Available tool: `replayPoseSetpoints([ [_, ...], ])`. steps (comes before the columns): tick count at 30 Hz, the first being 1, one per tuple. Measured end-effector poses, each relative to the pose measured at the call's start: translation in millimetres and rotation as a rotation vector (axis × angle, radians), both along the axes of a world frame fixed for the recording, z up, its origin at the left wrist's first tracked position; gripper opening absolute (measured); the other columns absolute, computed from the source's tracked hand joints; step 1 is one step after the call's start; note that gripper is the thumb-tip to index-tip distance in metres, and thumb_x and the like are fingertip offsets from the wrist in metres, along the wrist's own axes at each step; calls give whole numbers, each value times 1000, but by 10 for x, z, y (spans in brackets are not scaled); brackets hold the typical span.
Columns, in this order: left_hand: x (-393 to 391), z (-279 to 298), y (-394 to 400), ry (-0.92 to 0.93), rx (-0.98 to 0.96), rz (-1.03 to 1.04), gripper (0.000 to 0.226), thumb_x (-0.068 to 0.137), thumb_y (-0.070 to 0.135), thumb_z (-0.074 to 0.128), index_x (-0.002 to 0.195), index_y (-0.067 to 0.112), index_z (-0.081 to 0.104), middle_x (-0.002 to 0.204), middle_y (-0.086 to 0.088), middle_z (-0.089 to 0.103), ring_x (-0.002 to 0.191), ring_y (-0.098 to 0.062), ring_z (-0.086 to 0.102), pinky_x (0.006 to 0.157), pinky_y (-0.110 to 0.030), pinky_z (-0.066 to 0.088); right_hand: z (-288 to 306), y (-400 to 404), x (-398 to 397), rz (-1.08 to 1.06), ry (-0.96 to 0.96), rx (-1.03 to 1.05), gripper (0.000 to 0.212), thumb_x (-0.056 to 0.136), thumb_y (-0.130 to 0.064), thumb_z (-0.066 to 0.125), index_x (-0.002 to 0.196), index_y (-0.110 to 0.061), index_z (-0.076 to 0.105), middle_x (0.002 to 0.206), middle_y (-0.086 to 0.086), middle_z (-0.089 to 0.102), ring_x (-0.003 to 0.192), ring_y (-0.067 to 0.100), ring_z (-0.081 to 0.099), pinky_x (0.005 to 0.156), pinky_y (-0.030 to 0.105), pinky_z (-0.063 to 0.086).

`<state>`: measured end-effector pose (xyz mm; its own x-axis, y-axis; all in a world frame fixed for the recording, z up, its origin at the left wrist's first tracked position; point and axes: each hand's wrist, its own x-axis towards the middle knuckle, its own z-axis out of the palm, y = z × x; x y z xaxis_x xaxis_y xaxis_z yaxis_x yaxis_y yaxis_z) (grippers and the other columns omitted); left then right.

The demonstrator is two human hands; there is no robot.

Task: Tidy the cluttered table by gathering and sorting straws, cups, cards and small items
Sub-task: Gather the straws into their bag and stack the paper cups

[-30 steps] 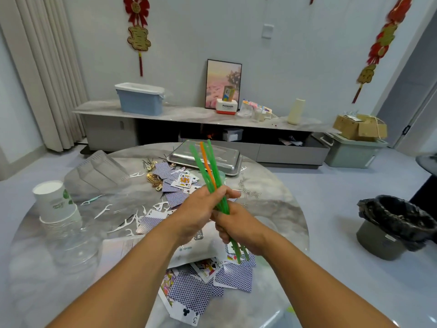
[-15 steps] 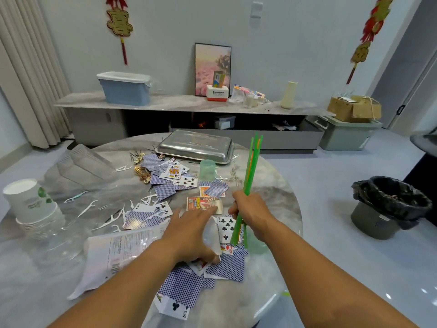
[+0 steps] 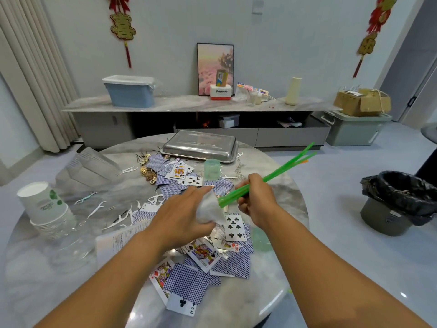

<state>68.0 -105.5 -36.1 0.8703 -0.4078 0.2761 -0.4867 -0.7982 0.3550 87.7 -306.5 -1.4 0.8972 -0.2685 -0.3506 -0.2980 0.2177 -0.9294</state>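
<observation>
Green straws; blue-patterned card backs; grey marbled table.

Room evenly bright w/ soft, cool, diffuse light; source not visible. Shadows faint, just soft dark patches under the forearms, lower centre. Marble surface glossy: small white glints at lower right edge, hazy sheen lower left. Wide-angle distortion strong: curtain at upper left and door frame at upper right bow inward. Slight softness overall, prob. compression; both hands and the straws a bit motion-smeared, frame edges softer.
</observation>
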Motion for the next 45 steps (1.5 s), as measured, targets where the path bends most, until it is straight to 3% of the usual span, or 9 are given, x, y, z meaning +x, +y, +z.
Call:
replayPoseSetpoints([
  [14, -126, 206, 11, -59, -270, 92, 116, 66, 54, 78, 157, 43, 8, 145, 10, 49, 118, -16, 56, 85, -33, 45, 260, 700, -293, 280, -273, -262, 40, 84, -57, 45, 93, -36, 77, 99, -1, 74, 97, 25, 69, 90, 45, 55],
  [18, -165, 280, 18, -84, -303, 55, 114, 64, 52, 76, 156, 46, 9, 133, 16, 50, 106, -8, 54, 82, -28, 43, 329, 609, -317, 356, -275, -72, 30, 97, -51, 42, 98, -49, 72, 83, -6, 78, 71, 8, 74, 55, 18, 55],
  [23, -199, 293, -9, -112, -232, 40, 116, 63, 50, 74, 157, 42, 6, 148, 11, 43, 125, -16, 50, 97, -32, 42, 245, 668, -338, 507, -276, -465, 36, 97, -54, 34, 127, -54, 55, 139, -7, 56, 126, 17, 56, 114, 44, 38],
  [26, -189, 325, 17, -107, -285, 68, 114, 64, 55, 70, 158, 38, 9, 149, 12, 42, 126, -9, 48, 95, -27, 40, 268, 657, -332, 387, -380, -148, 57, 94, -49, 60, 148, -36, 46, 138, -9, 59, 105, -6, 63, 91, 20, 50],
  [28, -194, 343, 33, -121, -270, 85, 112, 64, 60, 68, 157, 39, 10, 138, 13, 47, 113, -8, 52, 86, -28, 41, 357, 611, -310, 133, -417, -33, 48, 87, -56, 66, 127, -29, 66, 119, -9, 70, 87, -11, 66, 72, 16, 50],
  [32, -211, 313, -1, -125, -229, 80, 117, 66, 51, 78, 157, 37, 7, 137, 9, 49, 115, -16, 54, 88, -33, 44, 415, 562, -297, 151, -365, -118, 44, 76, -62, 59, 93, -27, 79, 87, -15, 76, 78, -3, 69, 68, 22, 49],
  [36, -168, 307, -27, -104, -276, 101, 121, 67, 50, 83, 159, 34, 5, 158, 11, 35, 137, -12, 41, 106, -34, 40, 257, 674, -346, 499, -338, -234, 52, 94, -55, 54, 133, -23, 62, 115, -12, 70, 104, 6, 67, 92, 28, 51],
  [40, -169, 330, 8, -98, -295, 143, 119, 63, 60, 77, 157, 38, 8, 138, 12, 48, 120, -12, 50, 91, -33, 41, 373, 656, -327, 75, -574, -136, 67, 92, -48, 67, 149, -33, 34, 129, -11, 63, 111, 4, 66, 89, 22, 53],
  [45, -177, 319, 7, -121, -268, 135, 118, 67, 60, 78, 158, 36, 5, 133, 12, 47, 116, -13, 51, 91, -35, 42, 456, 598, -290, -23, -722, 11, 19, 106, -20, 51, 124, -23, 57, 104, 8, 76, 98, 22, 74, 81, 36, 62],
])
